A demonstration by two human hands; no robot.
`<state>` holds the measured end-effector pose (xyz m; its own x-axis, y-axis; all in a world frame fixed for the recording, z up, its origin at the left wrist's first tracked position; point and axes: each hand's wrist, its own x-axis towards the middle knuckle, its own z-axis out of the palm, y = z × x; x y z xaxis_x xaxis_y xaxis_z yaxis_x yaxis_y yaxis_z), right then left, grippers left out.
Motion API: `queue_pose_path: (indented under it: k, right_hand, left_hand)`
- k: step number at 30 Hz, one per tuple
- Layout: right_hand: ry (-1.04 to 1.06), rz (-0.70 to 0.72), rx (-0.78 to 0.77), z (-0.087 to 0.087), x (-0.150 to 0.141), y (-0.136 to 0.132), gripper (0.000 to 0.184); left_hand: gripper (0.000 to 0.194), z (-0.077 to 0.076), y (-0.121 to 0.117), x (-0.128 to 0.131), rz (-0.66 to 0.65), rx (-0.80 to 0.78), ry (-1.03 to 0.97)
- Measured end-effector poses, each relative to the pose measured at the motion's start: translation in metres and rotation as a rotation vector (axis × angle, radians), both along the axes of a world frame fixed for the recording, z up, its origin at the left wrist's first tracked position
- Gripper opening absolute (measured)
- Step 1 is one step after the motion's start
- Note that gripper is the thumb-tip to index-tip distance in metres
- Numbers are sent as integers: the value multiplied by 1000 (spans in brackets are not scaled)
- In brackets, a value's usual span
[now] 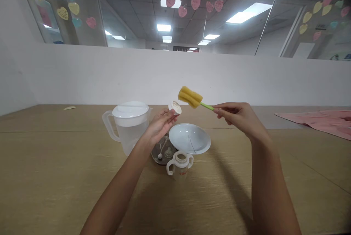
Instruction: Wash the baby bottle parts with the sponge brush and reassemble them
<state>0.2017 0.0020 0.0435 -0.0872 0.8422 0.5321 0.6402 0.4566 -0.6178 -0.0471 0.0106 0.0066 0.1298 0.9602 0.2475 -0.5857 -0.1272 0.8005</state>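
Between the thumb and fingers of my left hand [162, 123] is a white threaded bottle cap ring [175, 107], its inside turned toward the right. My right hand [236, 116] pinches the green handle of a yellow sponge brush [190, 97]; the sponge head points left, a little above and apart from the ring. Below the hands stands a white bowl [183, 134] with a thin straw brush or wire in it. In front of the bowl is a clear two-handled baby bottle [181, 161], its top uncovered. A dark tray [157, 158] holds a teat and a weighted straw, partly behind my left wrist.
A translucent lidded pitcher [131, 125] stands left of my left hand. At the far right lies a pink cloth [323, 119]. A white wall with glass above it borders the wooden table [68, 176]; a small pale paper piece [69, 108] rests near its back edge.
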Motion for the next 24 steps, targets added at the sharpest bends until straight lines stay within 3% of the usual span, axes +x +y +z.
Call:
queue_pose_path:
  k: [2, 4, 7, 10, 11, 13, 16, 24]
  right_hand:
    - [-72, 13, -26, -1, 4, 1, 44]
    - [-131, -166, 37, -3, 9, 5, 39]
    - [-116, -373, 97, -5, 15, 10, 34]
    - [-40, -324, 53, -4, 19, 10, 35]
    - [-28, -309, 42, -4, 19, 10, 35]
    - [-40, -301, 32, -3, 19, 8, 34]
    - [-82, -259, 13, -4, 18, 9, 33]
    - [-87, -205, -27, -5, 17, 14, 34]
  left_hand:
    - [23, 1, 0, -4, 34, 33, 98]
    - [27, 2, 0, -10, 100, 90, 329]
    - [39, 3, -1, -23, 334, 209, 845]
    - [46, -2, -2, -33, 540, 337, 1407]
    - [45, -4, -2, -35, 521, 353, 1574]
    - [40, -8, -3, -35, 355, 331, 1819]
    - [34, -11, -6, -30, 107, 230, 1975]
    - [24, -25, -4, -9, 124, 186, 2133]
